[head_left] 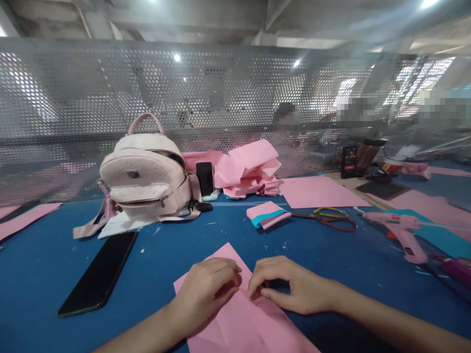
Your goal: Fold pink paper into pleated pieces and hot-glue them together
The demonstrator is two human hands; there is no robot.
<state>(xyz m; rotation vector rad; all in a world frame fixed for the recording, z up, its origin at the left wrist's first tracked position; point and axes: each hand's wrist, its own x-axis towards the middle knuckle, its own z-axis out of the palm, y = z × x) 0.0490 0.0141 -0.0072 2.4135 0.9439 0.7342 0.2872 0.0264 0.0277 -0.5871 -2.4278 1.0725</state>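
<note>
A pink sheet of paper [243, 323] lies on the blue table [165, 260] right in front of me. My left hand [208, 289] rests on it with the fingers curled and pressed down on the paper. My right hand [290, 287] sits beside it, its fingertips pinching the paper's edge near the middle. The two hands almost touch. Creases show in the sheet below the hands.
A black phone [99, 272] lies at the left. Behind it stand a pale pink backpack [145, 179], a second phone [205, 179] and a heap of pink paper [250, 169]. Right of centre are a small folded piece [267, 214], scissors [331, 218] and a pink glue gun [403, 230]. A perforated metal screen [235, 98] closes the back.
</note>
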